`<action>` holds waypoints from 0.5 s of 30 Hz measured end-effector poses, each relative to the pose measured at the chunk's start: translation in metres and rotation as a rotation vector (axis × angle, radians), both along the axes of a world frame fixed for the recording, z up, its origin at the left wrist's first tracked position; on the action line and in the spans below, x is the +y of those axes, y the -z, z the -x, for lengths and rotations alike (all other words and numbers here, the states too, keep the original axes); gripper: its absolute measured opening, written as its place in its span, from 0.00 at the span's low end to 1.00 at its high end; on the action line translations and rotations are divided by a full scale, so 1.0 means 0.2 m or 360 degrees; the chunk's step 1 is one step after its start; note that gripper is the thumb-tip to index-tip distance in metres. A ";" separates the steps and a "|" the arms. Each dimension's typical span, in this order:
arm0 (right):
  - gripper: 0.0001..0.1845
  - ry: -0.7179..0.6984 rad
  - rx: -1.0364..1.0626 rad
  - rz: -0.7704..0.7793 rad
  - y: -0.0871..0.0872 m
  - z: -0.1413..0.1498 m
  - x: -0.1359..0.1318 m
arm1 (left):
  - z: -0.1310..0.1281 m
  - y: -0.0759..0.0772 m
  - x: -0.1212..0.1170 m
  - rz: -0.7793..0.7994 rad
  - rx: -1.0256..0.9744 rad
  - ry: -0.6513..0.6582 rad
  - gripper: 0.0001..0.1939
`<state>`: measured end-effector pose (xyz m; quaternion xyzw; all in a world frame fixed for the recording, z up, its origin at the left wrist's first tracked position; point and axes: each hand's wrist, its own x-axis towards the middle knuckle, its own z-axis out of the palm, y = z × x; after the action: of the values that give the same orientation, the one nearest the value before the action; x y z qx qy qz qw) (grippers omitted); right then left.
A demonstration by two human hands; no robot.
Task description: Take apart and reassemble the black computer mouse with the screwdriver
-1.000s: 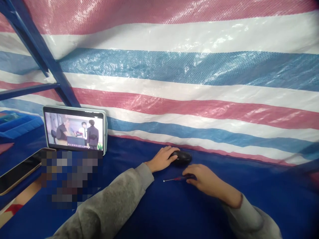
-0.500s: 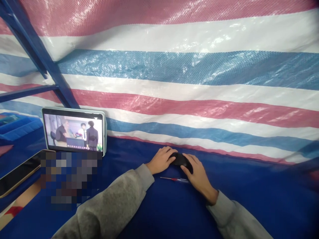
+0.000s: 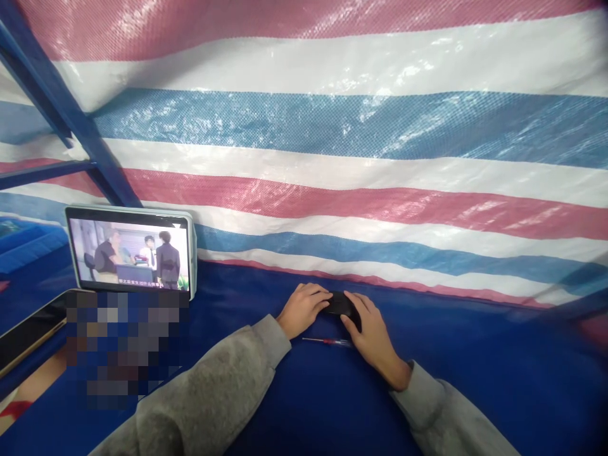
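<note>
Both hands are on the small black mouse, one at each end. The left hand (image 3: 303,309) has its fingers upon the left end of the mouse (image 3: 339,305), and the right hand (image 3: 373,332) is bent around the right end, with the thumb on the near side. So the mouse is held between the two hands, over the blue counter (image 3: 304,405); whether it touches the counter, I cannot tell, because the fingers cover much of it.

Just beside the mouse, on the side nearer to the person, there lies a thin screwdriver (image 3: 330,341) with a red part. Its metal shaft points to the left, and its handle end is close to the right hand. Both arms wear grey sleeves (image 3: 204,386).

Well apart, at the left, a tablet (image 3: 130,253) in a pale case stands upright and shows a cartoon. Near its lower edge lies a phone (image 3: 35,329) with dark screen. Behind everything hangs a striped plastic sheet (image 3: 332,120), and a blue frame (image 3: 78,120) is at the left.
</note>
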<state>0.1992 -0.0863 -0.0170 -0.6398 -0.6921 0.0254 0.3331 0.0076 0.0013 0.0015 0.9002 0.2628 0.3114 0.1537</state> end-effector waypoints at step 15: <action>0.25 -0.0021 -0.0030 0.0035 -0.01 0.00 0.00 | 0.00 0.01 0.01 -0.0087 -0.0145 0.0040 0.12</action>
<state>0.1995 -0.0856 -0.0143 -0.6391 -0.6991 0.0293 0.3193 0.0067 0.0034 -0.0015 0.8922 0.2355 0.3572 0.1446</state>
